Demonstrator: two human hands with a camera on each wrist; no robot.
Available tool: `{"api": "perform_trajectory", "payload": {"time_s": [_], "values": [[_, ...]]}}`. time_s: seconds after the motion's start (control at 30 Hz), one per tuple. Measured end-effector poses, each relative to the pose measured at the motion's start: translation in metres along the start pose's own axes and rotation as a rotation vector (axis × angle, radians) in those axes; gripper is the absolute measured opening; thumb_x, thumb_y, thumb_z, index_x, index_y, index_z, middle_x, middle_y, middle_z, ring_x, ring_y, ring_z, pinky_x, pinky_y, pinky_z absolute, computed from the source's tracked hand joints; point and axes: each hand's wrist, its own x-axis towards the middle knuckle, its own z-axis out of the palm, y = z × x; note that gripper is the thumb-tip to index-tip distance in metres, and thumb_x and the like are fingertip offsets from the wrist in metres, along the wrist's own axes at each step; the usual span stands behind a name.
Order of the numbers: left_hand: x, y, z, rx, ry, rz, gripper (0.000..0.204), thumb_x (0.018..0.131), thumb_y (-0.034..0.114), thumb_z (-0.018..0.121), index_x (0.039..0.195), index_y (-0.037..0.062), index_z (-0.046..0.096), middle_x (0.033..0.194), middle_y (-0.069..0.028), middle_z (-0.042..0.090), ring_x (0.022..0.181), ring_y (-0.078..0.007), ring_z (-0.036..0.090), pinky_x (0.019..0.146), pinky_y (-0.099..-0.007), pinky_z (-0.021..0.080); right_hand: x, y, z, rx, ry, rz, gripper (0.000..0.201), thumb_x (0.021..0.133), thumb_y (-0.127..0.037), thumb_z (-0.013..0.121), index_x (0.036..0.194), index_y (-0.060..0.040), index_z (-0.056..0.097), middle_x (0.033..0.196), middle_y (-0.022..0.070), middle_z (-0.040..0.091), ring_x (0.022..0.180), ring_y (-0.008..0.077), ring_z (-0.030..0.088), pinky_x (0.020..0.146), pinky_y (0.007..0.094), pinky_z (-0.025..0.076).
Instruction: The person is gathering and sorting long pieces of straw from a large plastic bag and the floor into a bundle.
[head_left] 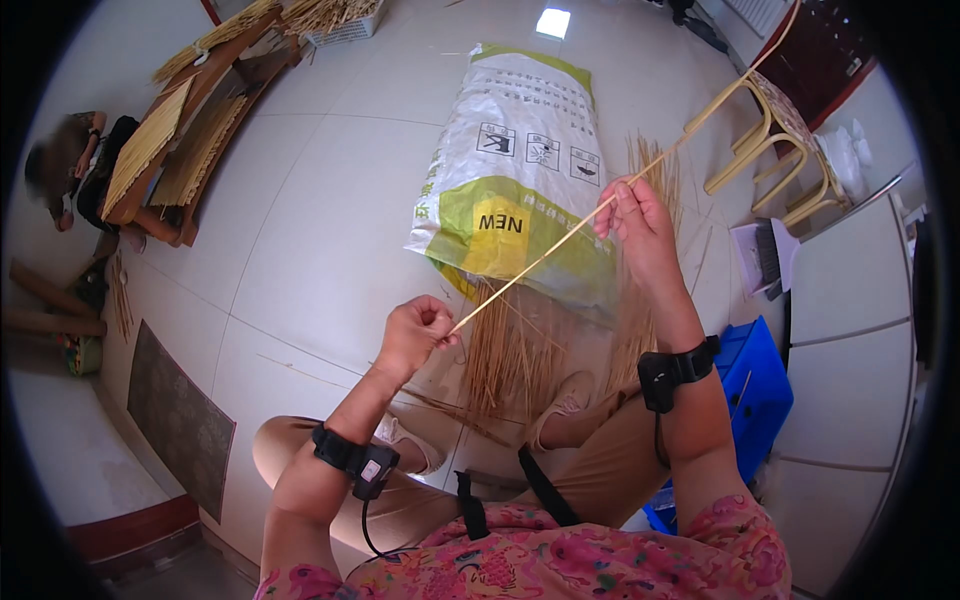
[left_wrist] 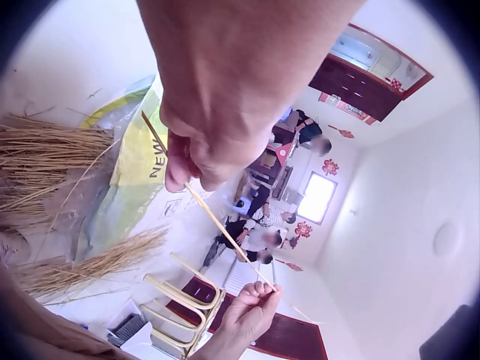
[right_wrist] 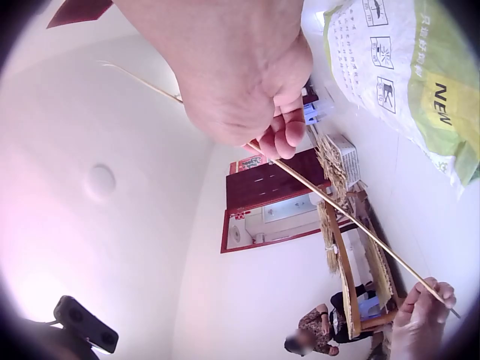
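Observation:
A long thin straw-coloured stalk (head_left: 540, 258) runs diagonally between the two hands. The left hand (head_left: 412, 338) pinches its lower end, and a short tip sticks out past the fingers in the left wrist view. Higher up, the right hand (head_left: 642, 225) pinches the stalk between thumb and fingers, with the rest stretching beyond to the upper right. Below the hands, a bundle of stalks (head_left: 505, 350) sticks out of a white and green woven sack (head_left: 530, 120) marked NEW. More loose stalks (head_left: 636, 320) lie beside the sack, under the right forearm.
Wooden racks with stalk mats (head_left: 150, 150) stand at the left, a person (head_left: 70, 165) beside them. Chairs (head_left: 770, 140), a dustpan (head_left: 765, 255) and a blue crate (head_left: 755, 385) are at the right. A dark mat (head_left: 180, 420) lies on the floor at the left.

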Motion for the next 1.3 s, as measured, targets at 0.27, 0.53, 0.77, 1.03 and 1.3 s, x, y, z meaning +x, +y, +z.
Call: {"api": "perform_trajectory", "payload": {"time_s": [0.27,0.53,0.77,1.03,1.3], "values": [[-0.004,0.008,0.001,0.011,-0.143,0.041,0.02,0.089,0.013,0.057,0.105,0.0002,0.06,0.079,-0.0049,0.064,0.071,-0.0107,0.062,0.06,-0.0207,0.048,0.0,-0.004,0.001,-0.003,0.049,-0.008,0.023,0.098,-0.018,0.037,0.089,-0.0022,0.051,0.069,0.0034,0.053,0.062,0.0096,0.051,0.059,0.0225,0.043],[-0.009,0.013,0.003,-0.047,-0.219,-0.082,0.018,0.09,0.017,0.057,0.098,0.0022,0.064,0.081,-0.004,0.066,0.072,-0.0094,0.061,0.062,-0.0212,0.046,-0.001,-0.005,-0.001,0.039,0.001,-0.021,0.023,0.098,-0.018,0.037,0.09,-0.002,0.05,0.07,0.0036,0.053,0.063,0.0097,0.051,0.061,0.0231,0.043],[0.002,-0.001,-0.004,-0.017,-0.107,-0.053,0.017,0.092,0.018,0.053,0.09,0.0017,0.059,0.08,-0.0049,0.064,0.071,-0.0106,0.062,0.062,-0.0221,0.047,-0.004,-0.004,0.001,-0.061,-0.11,-0.052,0.022,0.098,-0.018,0.036,0.089,-0.0022,0.049,0.071,0.0041,0.053,0.066,0.01,0.052,0.063,0.0233,0.044],[0.0,0.006,-0.006,0.114,0.251,-0.192,0.021,0.091,0.015,0.052,0.095,-0.0052,0.055,0.081,-0.011,0.065,0.069,-0.0162,0.065,0.058,-0.027,0.051,-0.004,-0.01,0.005,0.052,-0.006,-0.088,0.023,0.099,-0.018,0.035,0.089,-0.0023,0.049,0.071,0.0043,0.053,0.063,0.0105,0.05,0.06,0.0233,0.043],[0.001,-0.004,0.003,0.222,-0.021,0.245,0.022,0.09,0.017,0.055,0.104,0.0009,0.061,0.082,-0.0043,0.066,0.083,-0.0106,0.062,0.077,-0.0239,0.047,-0.001,-0.003,0.0,-0.047,0.042,-0.03,0.021,0.098,-0.016,0.037,0.088,-0.0024,0.05,0.068,0.0034,0.053,0.061,0.0097,0.05,0.059,0.023,0.043]]}}
